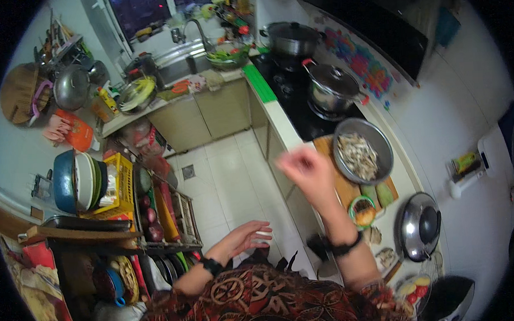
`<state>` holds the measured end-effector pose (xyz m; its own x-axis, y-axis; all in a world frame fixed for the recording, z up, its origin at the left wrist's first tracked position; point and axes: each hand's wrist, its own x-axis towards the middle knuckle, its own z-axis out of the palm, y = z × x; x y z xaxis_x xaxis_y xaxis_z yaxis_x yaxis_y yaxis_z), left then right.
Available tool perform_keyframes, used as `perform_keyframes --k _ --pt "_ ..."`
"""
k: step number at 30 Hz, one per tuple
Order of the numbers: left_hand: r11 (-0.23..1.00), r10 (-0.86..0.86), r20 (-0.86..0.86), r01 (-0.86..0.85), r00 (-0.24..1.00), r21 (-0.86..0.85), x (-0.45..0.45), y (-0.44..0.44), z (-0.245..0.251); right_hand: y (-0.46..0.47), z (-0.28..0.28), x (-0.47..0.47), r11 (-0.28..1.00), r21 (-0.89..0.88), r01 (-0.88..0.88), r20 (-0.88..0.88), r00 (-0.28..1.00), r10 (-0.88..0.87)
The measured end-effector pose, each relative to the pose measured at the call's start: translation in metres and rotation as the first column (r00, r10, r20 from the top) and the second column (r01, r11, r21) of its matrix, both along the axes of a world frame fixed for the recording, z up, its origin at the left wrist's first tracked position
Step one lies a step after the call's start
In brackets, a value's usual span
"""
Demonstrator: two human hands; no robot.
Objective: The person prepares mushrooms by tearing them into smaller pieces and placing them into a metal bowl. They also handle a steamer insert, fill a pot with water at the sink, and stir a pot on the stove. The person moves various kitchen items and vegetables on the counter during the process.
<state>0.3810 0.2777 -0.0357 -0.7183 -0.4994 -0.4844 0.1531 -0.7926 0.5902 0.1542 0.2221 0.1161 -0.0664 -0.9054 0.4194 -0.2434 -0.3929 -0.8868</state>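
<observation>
My left hand [247, 238] hangs over the floor in front of my patterned garment, palm inward and fingers loosely spread. A small white patch shows between its fingers, too small to identify. My right hand [307, 171] is raised beside the counter edge, blurred, its fingers curled; whether it holds anything is hidden. Close by it, a metal bowl [362, 151] of sliced pale food, perhaps mushrooms [353, 154], rests on a wooden cutting board [324, 147]. On the board's near part are green oblong vegetables [384, 194] and a green-rimmed container [362, 212] with dark and orange-brown contents.
A lidded pot [335, 86] and a larger pot [294, 38] stand on the black cooktop [282, 88]. A domed metal lid [419, 226] leans by the wall. Left of me, a rack holds onions [154, 231] and bowls [64, 182]. The sink [178, 71] lies ahead.
</observation>
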Motion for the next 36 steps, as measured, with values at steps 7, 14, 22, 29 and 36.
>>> perform_keyframes --k 7,14,22,29,36 --pt "0.818 0.574 0.028 -0.575 0.818 0.031 0.085 0.016 -0.023 -0.323 0.086 0.164 0.975 -0.002 0.222 -0.522 0.832 -0.19" --pt "0.733 0.671 0.084 -0.676 0.737 0.078 0.126 0.02 -0.044 -0.223 -0.049 0.097 0.997 -0.037 -0.061 -0.391 0.919 0.042" --pt "0.934 0.343 0.172 -0.355 0.924 0.045 0.066 -0.037 -0.049 0.152 -0.182 -0.095 0.759 0.595 0.264 -0.429 0.903 0.022" --pt "0.999 0.033 0.221 -0.024 0.975 -0.045 -0.089 -0.049 -0.031 0.45 -0.155 -0.196 0.297 0.814 0.499 0.167 0.29 -0.942" --pt "0.964 -0.251 0.264 0.265 0.931 -0.018 -0.206 0.025 -0.018 0.55 -0.161 -0.247 0.084 0.852 0.517 0.448 -0.636 -0.628"
